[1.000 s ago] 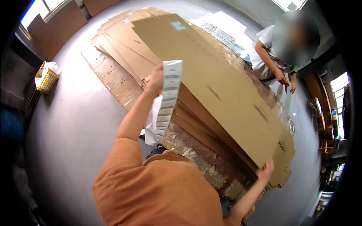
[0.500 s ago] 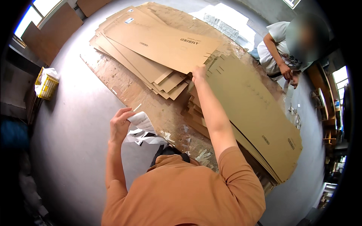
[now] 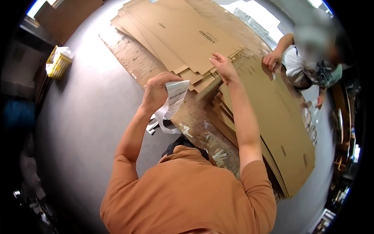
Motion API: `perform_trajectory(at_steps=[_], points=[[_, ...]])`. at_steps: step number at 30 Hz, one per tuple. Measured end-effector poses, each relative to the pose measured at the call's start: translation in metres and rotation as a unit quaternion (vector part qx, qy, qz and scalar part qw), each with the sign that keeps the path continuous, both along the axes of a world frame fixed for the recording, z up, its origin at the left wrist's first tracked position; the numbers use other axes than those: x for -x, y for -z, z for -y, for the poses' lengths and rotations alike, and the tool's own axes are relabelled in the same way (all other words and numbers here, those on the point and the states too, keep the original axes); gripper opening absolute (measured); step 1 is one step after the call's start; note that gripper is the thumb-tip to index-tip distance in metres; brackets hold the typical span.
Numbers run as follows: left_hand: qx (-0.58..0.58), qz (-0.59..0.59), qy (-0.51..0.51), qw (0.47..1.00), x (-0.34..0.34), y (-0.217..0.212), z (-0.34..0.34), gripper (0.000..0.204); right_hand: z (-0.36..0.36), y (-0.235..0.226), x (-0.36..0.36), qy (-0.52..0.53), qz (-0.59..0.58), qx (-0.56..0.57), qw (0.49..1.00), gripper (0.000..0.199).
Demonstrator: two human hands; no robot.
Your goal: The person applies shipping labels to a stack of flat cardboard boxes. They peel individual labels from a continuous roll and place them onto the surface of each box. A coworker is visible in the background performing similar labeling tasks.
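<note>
Label strip [image 3: 177, 96], pinched in left hand [image 3: 156, 92], now raised between the hands. Right hand [image 3: 223, 68] off the corner of top cardboard sheet [image 3: 183, 41], just ahead of both; finger closure: cannot tell. Judged: sheet let go, strip nearer it.

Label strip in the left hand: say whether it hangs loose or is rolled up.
Hanging loose: the label strip drops from the left hand, its lower part curving below.
</note>
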State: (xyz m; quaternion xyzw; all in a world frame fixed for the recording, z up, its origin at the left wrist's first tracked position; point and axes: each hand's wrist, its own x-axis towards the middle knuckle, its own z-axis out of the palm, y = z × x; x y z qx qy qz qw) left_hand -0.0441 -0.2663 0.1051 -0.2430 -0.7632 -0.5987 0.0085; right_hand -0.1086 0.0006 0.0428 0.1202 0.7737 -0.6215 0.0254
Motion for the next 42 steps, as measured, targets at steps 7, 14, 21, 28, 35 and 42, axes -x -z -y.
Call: perform_trajectory(at_steps=[7,14,21,28,35,42], points=[[0.011,0.064,0.118,0.991,0.006,-0.031,-0.065,0.014,0.014,-0.096,-0.142,-0.051,-0.158,0.138,0.976,0.043],[0.072,-0.045,0.17,0.982,-0.012,-0.049,-0.134,0.015,-0.014,-0.117,-0.202,0.136,-0.23,0.0,0.964,0.017],[0.125,0.011,0.21,0.97,-0.013,-0.023,-0.187,0.013,-0.049,-0.101,-0.224,0.233,-0.292,-0.226,0.9,0.006],[0.1,0.07,0.208,0.97,0.015,0.068,-0.237,0.019,-0.112,-0.063,-0.231,0.327,-0.159,-0.109,0.925,0.009],[0.153,0.062,0.16,0.973,0.007,0.101,-0.256,0.017,-0.208,-0.009,-0.183,0.307,-0.034,-0.05,0.95,0.01],[0.18,0.088,0.153,0.968,0.005,0.099,-0.256,0.016,-0.259,0.039,-0.098,0.293,0.001,-0.08,0.953,0.01]])
